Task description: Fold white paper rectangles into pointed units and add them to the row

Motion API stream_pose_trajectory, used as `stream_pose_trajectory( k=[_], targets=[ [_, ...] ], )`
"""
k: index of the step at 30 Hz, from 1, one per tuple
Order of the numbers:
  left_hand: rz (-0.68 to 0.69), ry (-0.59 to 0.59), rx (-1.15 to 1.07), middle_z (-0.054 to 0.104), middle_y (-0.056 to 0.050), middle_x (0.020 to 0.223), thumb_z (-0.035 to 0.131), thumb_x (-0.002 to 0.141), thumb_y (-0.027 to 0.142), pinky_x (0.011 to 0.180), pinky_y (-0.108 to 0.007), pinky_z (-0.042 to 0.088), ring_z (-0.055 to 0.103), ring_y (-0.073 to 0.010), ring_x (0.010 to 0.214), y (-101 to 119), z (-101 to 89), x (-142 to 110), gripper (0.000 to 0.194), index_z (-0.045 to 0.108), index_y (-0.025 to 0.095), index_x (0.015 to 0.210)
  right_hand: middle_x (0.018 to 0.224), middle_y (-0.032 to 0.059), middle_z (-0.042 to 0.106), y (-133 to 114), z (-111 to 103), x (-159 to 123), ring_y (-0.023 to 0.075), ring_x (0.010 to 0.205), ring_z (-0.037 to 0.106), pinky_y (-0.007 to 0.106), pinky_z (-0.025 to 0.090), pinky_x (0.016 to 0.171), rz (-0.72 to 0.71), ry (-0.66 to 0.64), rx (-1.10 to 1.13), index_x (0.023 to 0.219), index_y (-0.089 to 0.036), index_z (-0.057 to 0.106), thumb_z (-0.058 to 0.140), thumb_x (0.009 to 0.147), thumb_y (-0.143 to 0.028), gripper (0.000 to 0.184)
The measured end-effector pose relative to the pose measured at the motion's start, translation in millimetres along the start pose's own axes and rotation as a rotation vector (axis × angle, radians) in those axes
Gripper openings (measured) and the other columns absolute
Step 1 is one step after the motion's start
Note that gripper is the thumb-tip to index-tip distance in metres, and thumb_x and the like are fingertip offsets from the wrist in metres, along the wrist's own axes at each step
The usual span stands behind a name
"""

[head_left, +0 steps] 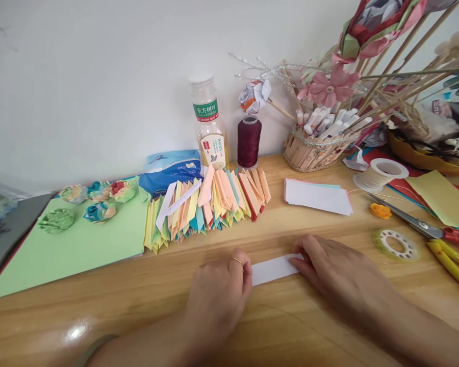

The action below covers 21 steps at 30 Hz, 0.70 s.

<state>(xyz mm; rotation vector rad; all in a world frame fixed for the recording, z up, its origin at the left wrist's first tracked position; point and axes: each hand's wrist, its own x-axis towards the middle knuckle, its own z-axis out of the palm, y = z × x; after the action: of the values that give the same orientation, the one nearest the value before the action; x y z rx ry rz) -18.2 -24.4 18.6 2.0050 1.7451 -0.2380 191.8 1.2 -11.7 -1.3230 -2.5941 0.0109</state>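
A narrow white paper strip [272, 268] lies flat on the wooden table [145, 300] between my hands. My left hand [219, 289] rests on its left end, fingers curled down and pressed on the paper, a ring on one finger. My right hand [329, 267] covers the strip's right end, fingers bent and pressing it to the table. Behind the strip stands a row of several folded paper pieces [208, 204] in pastel colours. A small stack of white paper sheets [316, 196] lies to the right of that row.
A green sheet [76, 244] with several paper flowers [97, 201] lies left. At the back stand a bottle [209, 125], tissue pack [170, 171], dark red thread spool [248, 141] and basket of pens [316, 142]. Scissors [421, 224], tape roll [397, 244] and coloured paper [439, 196] lie right.
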Motion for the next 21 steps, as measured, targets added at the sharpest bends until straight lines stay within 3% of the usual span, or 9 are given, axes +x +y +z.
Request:
stream_pose_trajectory(
  k=[11, 21],
  targets=[
    [-0.03, -0.01, 0.033, 0.068, -0.002, 0.076, 0.037, 0.092, 0.016, 0.059, -0.027, 0.04, 0.066, -0.0214, 0.071, 4.9, -6.3, -2.3, 0.014, 0.051, 0.019, 0.095, 0.066, 0.0017, 0.057, -1.9, -2.1, -0.6, 0.0171, 0.058, 0.056, 0.027, 0.04, 0.054, -0.03, 0.007, 0.046, 0.079, -0.021, 0.042, 0.038, 0.091, -0.024, 0.014],
    [-0.066, -0.029, 0.088, 0.068, -0.002, 0.074, 0.038, 0.089, 0.01, 0.057, -0.026, 0.042, 0.067, -0.022, 0.071, 4.7, -8.2, 2.1, 0.019, 0.051, 0.018, 0.1, 0.066, 0.0023, 0.055, -1.9, 2.0, -3.8, 0.0183, 0.058, 0.054, 0.029, 0.041, 0.056, -0.066, 0.04, -0.046, 0.079, -0.021, 0.04, 0.034, 0.091, -0.02, 0.014]
  ],
)
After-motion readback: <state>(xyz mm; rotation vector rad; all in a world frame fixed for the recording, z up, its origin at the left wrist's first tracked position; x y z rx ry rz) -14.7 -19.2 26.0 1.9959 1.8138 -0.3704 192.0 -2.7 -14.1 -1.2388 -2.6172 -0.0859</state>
